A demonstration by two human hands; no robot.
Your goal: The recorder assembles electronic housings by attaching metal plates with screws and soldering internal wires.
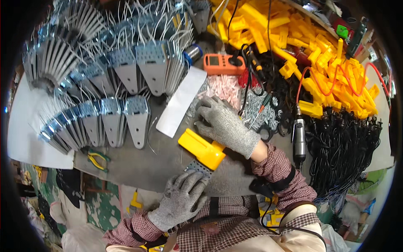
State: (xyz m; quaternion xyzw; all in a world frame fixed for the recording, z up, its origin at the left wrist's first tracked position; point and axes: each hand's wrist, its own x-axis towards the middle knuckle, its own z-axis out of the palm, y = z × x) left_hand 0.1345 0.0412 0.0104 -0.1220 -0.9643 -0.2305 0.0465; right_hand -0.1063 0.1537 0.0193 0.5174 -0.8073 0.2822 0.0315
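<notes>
A yellow plastic housing (202,148) lies tilted on the grey tabletop in front of me, with a perforated metal bracket (199,167) at its near end. My left hand (180,199), in a grey knitted glove, grips that bracket, its fingers laid over the plate. Beyond the housing, my right hand (226,126) wears the same kind of glove. Its bent fingers are apart, reaching over the edge of the small loose parts beside a white paper strip (181,103); nothing shows in them, though the fingertips are partly hidden.
Rows of metal brackets (137,122) with white wires stand at left. Yellow-green pliers (97,160) lie near the front edge. An orange multimeter (223,64) sits behind pink sleeves (223,89) and metal screws (257,109). Yellow housings (319,63), an electric screwdriver (299,140) and black cables (344,151) fill the right.
</notes>
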